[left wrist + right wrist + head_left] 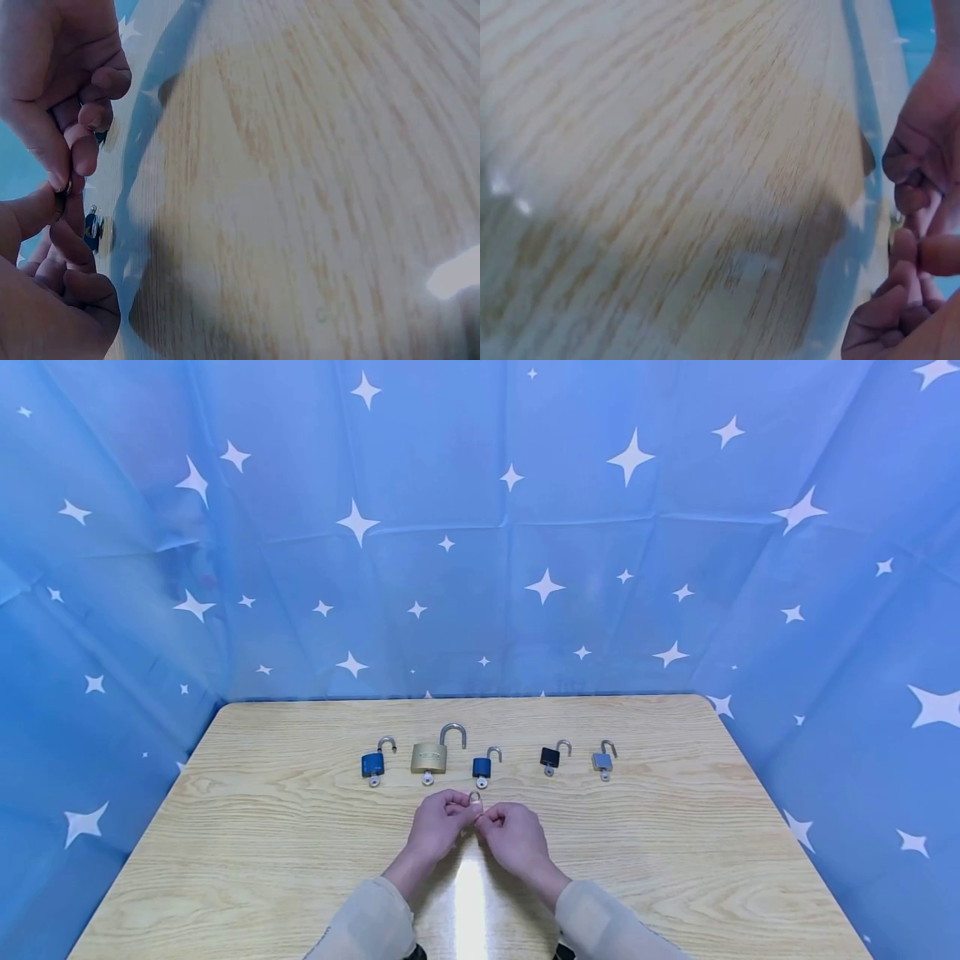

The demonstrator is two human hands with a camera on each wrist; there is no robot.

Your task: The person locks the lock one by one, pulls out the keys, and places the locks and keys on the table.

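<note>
Near the middle of the table, my left hand [441,822] pinches a small padlock [477,805] between thumb and fingers, its metal shackle pointing away from me. From the other side my right hand [517,837] has thumb and fingertips closed at the padlock's lower end. There the left wrist view shows a small shiny piece [68,186], mostly covered by fingertips; its kind cannot be told. In the right wrist view the fingers hide the padlock. Just beyond the hands lies a small blue padlock [482,767] with its shackle open and a key [482,782] in it.
Other open padlocks with keys lie in a row: a larger blue one [372,765], a big brass one [428,758], a black one [550,757] and a silver one [602,762]. A blue star-patterned curtain [480,568] surrounds the wooden table [675,860].
</note>
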